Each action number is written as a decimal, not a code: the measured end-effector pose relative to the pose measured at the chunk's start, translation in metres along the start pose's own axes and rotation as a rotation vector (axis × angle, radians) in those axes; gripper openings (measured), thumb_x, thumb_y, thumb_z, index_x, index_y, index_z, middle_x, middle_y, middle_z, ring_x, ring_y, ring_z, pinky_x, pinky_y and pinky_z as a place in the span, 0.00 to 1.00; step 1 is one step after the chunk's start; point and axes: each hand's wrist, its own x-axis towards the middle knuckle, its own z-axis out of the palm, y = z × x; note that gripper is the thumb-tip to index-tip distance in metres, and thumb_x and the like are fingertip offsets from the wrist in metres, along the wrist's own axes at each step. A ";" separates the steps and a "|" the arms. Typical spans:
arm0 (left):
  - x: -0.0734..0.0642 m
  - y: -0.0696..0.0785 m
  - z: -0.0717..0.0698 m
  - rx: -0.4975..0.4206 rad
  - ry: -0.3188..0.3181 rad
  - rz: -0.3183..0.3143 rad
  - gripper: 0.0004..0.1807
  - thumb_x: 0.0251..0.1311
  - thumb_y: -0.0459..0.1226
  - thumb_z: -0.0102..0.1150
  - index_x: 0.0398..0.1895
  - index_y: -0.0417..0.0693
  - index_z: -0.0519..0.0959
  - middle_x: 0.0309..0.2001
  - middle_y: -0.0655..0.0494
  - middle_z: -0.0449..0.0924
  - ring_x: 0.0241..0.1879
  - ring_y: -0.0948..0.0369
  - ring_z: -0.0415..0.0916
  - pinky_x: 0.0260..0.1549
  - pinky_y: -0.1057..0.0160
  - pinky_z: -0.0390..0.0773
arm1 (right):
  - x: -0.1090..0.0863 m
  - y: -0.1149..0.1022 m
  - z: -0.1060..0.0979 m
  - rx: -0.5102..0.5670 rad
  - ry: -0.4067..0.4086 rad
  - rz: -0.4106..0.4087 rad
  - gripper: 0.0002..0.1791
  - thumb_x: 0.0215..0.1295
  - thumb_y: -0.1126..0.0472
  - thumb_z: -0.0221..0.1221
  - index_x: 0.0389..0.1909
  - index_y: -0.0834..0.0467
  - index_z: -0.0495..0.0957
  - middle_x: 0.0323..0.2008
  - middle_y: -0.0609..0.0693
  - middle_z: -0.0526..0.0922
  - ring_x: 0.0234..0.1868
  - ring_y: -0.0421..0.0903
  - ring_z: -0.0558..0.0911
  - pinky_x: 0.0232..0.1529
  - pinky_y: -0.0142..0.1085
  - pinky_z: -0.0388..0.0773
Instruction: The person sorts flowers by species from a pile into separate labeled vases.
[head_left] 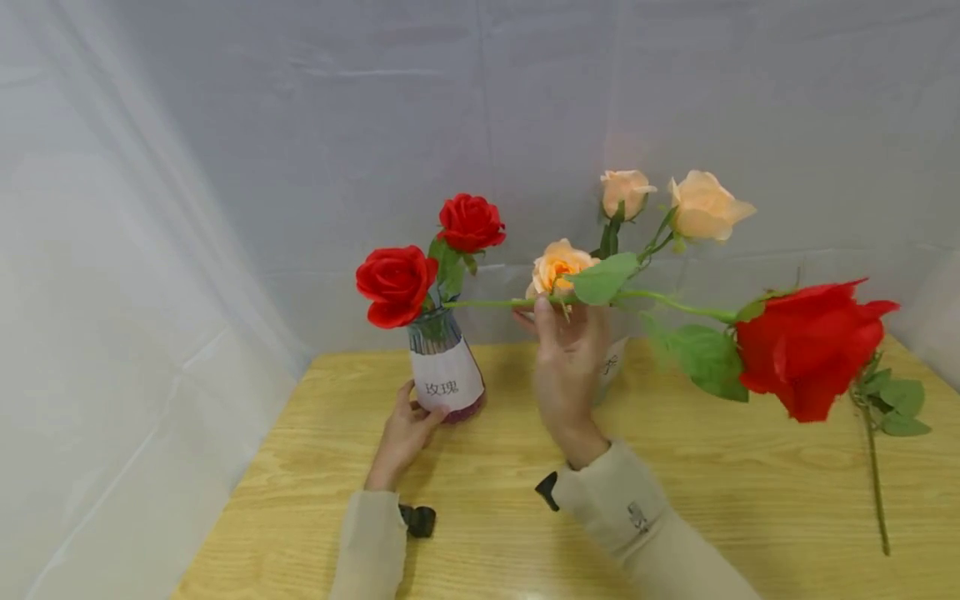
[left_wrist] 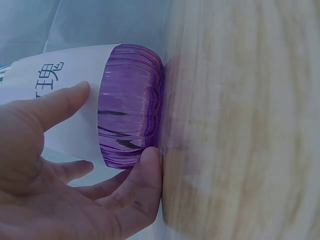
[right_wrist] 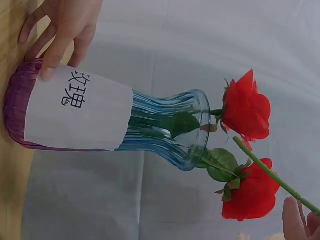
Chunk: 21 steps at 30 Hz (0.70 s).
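Note:
A glass vase (head_left: 447, 354), blue above and purple at its base, stands on the table with a white label written in dark characters. My left hand (head_left: 405, 433) holds it low down, thumb on the label and fingers about the base (left_wrist: 127, 105). Two red roses (head_left: 396, 285) stick out of its mouth. Between thumb and fingers, my right hand (head_left: 567, 375) pinches the green stem (right_wrist: 280, 181) of another red rose (head_left: 810, 354). This rose lies level in the air, bloom to the right, its cut end close to the vase's mouth, apparently outside it.
Peach roses (head_left: 708, 206) rise behind the right hand, above a second labelled vase (head_left: 611, 367) that the hand mostly hides. A leafy green stem (head_left: 876, 475) lies at the right of the wooden table (head_left: 495, 525). Grey sheeting (head_left: 337, 167) hangs behind.

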 end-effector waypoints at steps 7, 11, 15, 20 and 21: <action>0.001 -0.001 0.000 0.009 -0.005 0.007 0.41 0.70 0.35 0.60 0.76 0.30 0.49 0.59 0.24 0.72 0.43 0.47 0.78 0.31 0.63 0.77 | 0.004 0.014 0.012 -0.185 -0.092 -0.131 0.13 0.69 0.80 0.52 0.54 0.76 0.68 0.40 0.67 0.76 0.43 0.56 0.84 0.43 0.42 0.84; 0.002 -0.002 -0.001 0.009 -0.014 -0.003 0.41 0.70 0.36 0.60 0.77 0.31 0.49 0.60 0.24 0.71 0.47 0.44 0.78 0.34 0.60 0.78 | 0.004 0.022 0.016 -0.308 -0.129 -0.180 0.10 0.68 0.80 0.54 0.49 0.76 0.71 0.41 0.69 0.77 0.41 0.63 0.84 0.41 0.42 0.85; 0.003 -0.004 -0.001 0.010 -0.015 -0.015 0.41 0.70 0.36 0.60 0.77 0.33 0.49 0.61 0.25 0.70 0.49 0.43 0.77 0.37 0.58 0.79 | 0.007 0.027 0.024 -0.420 -0.168 -0.132 0.07 0.69 0.77 0.55 0.46 0.76 0.73 0.41 0.67 0.78 0.40 0.61 0.84 0.41 0.42 0.85; 0.004 -0.004 0.000 -0.001 -0.012 -0.003 0.40 0.70 0.36 0.60 0.77 0.33 0.50 0.60 0.25 0.70 0.50 0.42 0.77 0.37 0.57 0.81 | 0.016 0.032 0.035 -0.573 -0.245 -0.061 0.05 0.72 0.72 0.54 0.44 0.71 0.74 0.37 0.63 0.79 0.38 0.59 0.84 0.45 0.45 0.83; 0.004 -0.004 0.000 -0.005 -0.013 -0.003 0.40 0.70 0.36 0.60 0.77 0.33 0.50 0.60 0.25 0.70 0.51 0.41 0.77 0.37 0.57 0.81 | 0.018 0.034 0.036 -0.615 -0.264 -0.058 0.05 0.72 0.70 0.53 0.42 0.70 0.74 0.35 0.62 0.80 0.38 0.59 0.84 0.48 0.47 0.81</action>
